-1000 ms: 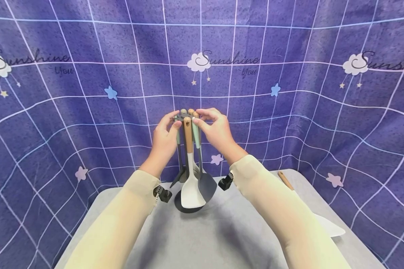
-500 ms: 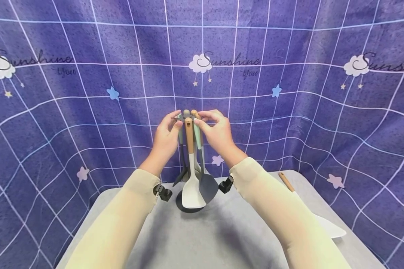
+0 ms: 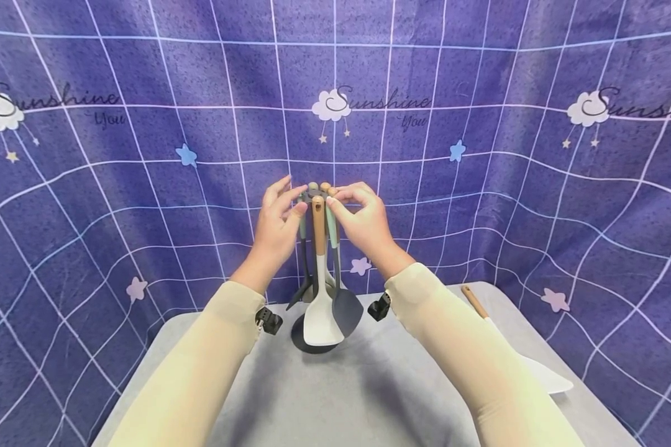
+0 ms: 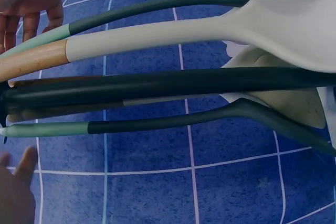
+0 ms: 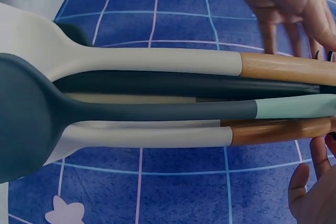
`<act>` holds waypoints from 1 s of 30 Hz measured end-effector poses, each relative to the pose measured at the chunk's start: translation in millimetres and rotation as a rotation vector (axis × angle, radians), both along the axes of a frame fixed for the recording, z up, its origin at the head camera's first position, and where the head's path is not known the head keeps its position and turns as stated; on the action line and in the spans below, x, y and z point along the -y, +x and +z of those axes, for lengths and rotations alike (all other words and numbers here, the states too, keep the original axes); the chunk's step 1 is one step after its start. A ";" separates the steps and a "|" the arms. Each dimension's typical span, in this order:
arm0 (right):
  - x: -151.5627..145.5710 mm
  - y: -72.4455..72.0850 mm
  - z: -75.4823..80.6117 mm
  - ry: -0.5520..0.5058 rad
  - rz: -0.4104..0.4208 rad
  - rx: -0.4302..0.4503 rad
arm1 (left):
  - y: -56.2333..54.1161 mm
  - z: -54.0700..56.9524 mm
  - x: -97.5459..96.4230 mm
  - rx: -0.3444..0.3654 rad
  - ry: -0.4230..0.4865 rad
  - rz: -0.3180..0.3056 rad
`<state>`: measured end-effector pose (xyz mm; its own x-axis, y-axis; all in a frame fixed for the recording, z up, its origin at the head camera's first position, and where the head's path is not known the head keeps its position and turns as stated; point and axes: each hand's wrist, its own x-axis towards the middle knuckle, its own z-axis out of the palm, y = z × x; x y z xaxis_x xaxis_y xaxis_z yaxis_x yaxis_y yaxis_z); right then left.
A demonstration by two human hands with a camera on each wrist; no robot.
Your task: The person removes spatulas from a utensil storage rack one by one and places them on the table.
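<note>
A dark round-based utensil rack [image 3: 299,338] stands at the table's back, hung with several utensils. A white turner [image 3: 321,323] with a wooden handle hangs in front, beside a dark turner [image 3: 346,312] with a mint handle. My right hand [image 3: 366,217] pinches the top of a wooden handle [image 5: 283,131] with a white shaft; its head is partly hidden behind the dark turner. My left hand [image 3: 274,226] is at the rack's top left, fingers loosely spread; in the left wrist view its fingertip [image 4: 26,161] is apart from a mint handle [image 4: 50,129].
On the right of the grey table [image 3: 307,403] lies a white utensil with a wooden handle [image 3: 474,301], partly covered by my right sleeve [image 3: 453,335]. Behind the table hangs a purple-blue gridded curtain [image 3: 229,124].
The fingers of my left hand have spread and loosened at the rack's top. The rack's top and hanging utensils have shifted slightly right, and my right hand has moved a little right with them.
</note>
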<state>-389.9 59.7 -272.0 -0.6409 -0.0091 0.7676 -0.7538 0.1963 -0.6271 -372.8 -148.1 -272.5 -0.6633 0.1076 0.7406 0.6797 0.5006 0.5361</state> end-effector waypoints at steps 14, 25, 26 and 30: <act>2.6 -2.0 0.1 0.039 -0.063 -0.007 | -6.9 8.2 4.8 -0.112 -0.099 -0.024; 0.2 3.3 -10.0 0.021 -0.092 0.049 | -9.3 8.7 3.4 -0.057 -0.088 -0.027; -0.1 5.3 -12.7 0.014 -0.094 0.053 | -9.4 8.5 3.3 -0.056 -0.085 -0.027; 1.2 15.0 -22.8 0.002 -0.074 0.089 | -7.8 7.7 4.9 -0.050 -0.070 -0.031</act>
<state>-374.8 58.5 -294.8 -0.7058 0.0392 0.7074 -0.6784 0.2504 -0.6907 -380.6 -153.0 -264.8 -0.6212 0.1804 0.7626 0.7206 0.5139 0.4654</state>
